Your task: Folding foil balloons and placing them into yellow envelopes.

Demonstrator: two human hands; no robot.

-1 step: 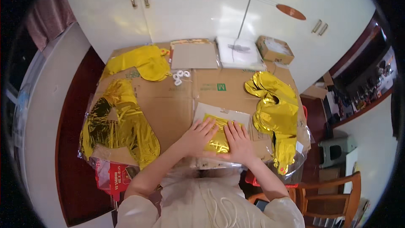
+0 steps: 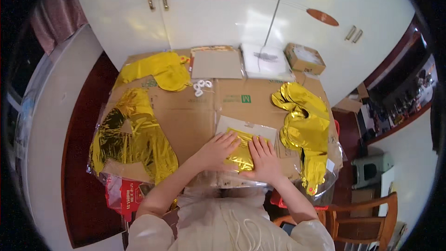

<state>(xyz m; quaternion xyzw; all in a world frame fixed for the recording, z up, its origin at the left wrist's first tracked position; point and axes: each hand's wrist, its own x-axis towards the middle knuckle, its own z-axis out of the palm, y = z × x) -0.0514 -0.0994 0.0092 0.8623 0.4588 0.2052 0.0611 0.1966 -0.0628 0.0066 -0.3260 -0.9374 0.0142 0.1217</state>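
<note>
A folded gold foil balloon (image 2: 241, 155) lies on a pale card sheet (image 2: 232, 123) near the front edge of the cardboard-covered table. My left hand (image 2: 218, 151) rests flat on its left side, fingers stretched out. My right hand (image 2: 265, 161) presses on its right side, fingers extended and slightly spread. Both palms hide the side edges of the foil. To the right lies a pile of flat gold foil balloons (image 2: 306, 125), partly hanging toward the near edge. A large crinkled gold foil balloon (image 2: 132, 135) is spread out at the left.
At the back left is another flat gold balloon (image 2: 162, 69). Several small white rings (image 2: 200, 86) sit near a grey-brown board (image 2: 216, 63), a stack of clear bags (image 2: 265, 62) and a small carton (image 2: 304, 59). A wooden chair (image 2: 367, 218) stands at the near right.
The whole view has shifted slightly, so the scene sits a little lower. My hands stay on the folded foil in nearly the same pose.
</note>
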